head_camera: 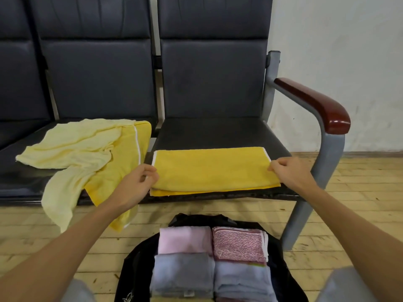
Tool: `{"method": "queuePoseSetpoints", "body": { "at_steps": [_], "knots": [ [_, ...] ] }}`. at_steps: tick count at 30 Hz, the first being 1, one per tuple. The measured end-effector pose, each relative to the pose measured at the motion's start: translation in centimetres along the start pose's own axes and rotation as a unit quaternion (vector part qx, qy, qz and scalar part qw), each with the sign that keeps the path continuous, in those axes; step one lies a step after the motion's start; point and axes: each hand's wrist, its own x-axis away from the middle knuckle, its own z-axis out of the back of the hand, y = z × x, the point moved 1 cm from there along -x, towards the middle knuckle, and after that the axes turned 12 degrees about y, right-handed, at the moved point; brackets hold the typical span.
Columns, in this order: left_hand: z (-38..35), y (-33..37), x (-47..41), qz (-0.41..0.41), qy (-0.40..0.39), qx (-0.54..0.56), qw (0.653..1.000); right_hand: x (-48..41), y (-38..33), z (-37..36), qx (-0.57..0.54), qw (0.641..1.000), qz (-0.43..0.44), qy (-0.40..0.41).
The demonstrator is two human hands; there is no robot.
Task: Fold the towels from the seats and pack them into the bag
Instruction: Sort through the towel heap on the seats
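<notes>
A bright yellow towel (pixel 212 170) lies folded in a long band on the front of the right-hand seat (pixel 218 131). My left hand (pixel 141 182) pinches its left end and my right hand (pixel 287 173) pinches its right end. On the middle seat, a pale yellow towel (pixel 69 147) lies crumpled over another bright yellow towel (pixel 126 153), and both hang over the seat's front edge. On the floor below, the black bag (pixel 133 264) stands open with several folded towels inside, pink (pixel 184 239), patterned red (pixel 238 244) and grey-blue (pixel 183 273).
The dark padded seats form one row with backrests behind. A red-brown armrest (pixel 314 103) on a grey metal frame (pixel 327 162) closes the row's right end. Behind it is a white wall, and wooden planks (pixel 359 192) cover the floor. My knees show at the bottom corners.
</notes>
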Motion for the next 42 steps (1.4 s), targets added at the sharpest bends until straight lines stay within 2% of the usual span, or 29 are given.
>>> {"method": "queuePoseSetpoints", "body": {
  "at_steps": [7, 10, 12, 15, 17, 19, 21, 25, 28, 32, 35, 37, 42],
  "knots": [
    [-0.9, -0.6, -1.6, -0.021, 0.054, -0.089, 0.994, -0.6, 0.4, -1.6, 0.092, 0.994, 0.045, -0.040],
    [-1.6, -0.9, -2.4, 0.028, 0.075, -0.107, 0.991, -1.0, 0.3, -2.2, 0.079, 0.997, 0.002, -0.023],
    [-2.1, -1.1, -3.0, 0.059, 0.064, -0.167, 0.982, -1.2, 0.3, -2.4, 0.076, 0.996, -0.034, -0.016],
    [-3.0, -1.0, -3.4, 0.100, 0.043, -0.219, 0.970, -1.3, 0.1, -2.4, 0.055, 0.993, -0.098, -0.037],
    [-3.5, -0.5, -3.6, 0.097, 0.042, -0.225, 0.969, -1.5, -0.2, -2.3, 0.045, 0.989, -0.127, -0.059],
    [-4.0, 0.0, -3.7, 0.078, 0.045, -0.206, 0.974, -1.7, -0.4, -2.2, 0.037, 0.985, -0.149, -0.084],
    [-4.1, 0.1, -3.7, 0.092, 0.045, -0.167, 0.981, -1.8, -0.5, -2.0, 0.005, 0.982, -0.167, -0.093],
    [-3.4, 0.5, -3.1, 0.184, 0.042, -0.026, 0.982, -1.7, -0.9, -1.2, -0.075, 0.968, -0.214, -0.105],
    [-2.4, 1.2, -2.3, 0.284, 0.020, 0.120, 0.951, -1.2, -1.1, -0.5, -0.135, 0.945, -0.265, -0.135],
    [-0.2, 2.4, -1.5, 0.357, 0.020, 0.281, 0.891, -0.4, -1.0, -0.1, -0.099, 0.950, -0.244, -0.165],
    [0.9, 3.8, -1.8, 0.343, 0.055, 0.324, 0.880, 0.2, -1.6, 0.0, -0.099, 0.946, -0.219, -0.217],
    [1.3, 5.7, -2.1, 0.314, 0.054, 0.326, 0.890, 0.7, -2.3, -0.1, -0.114, 0.942, -0.209, -0.236],
    [0.0, 11.6, -2.9, 0.245, 0.020, 0.293, 0.924, 1.1, -2.7, -1.2, -0.118, 0.949, -0.185, -0.227]
  ]
}}
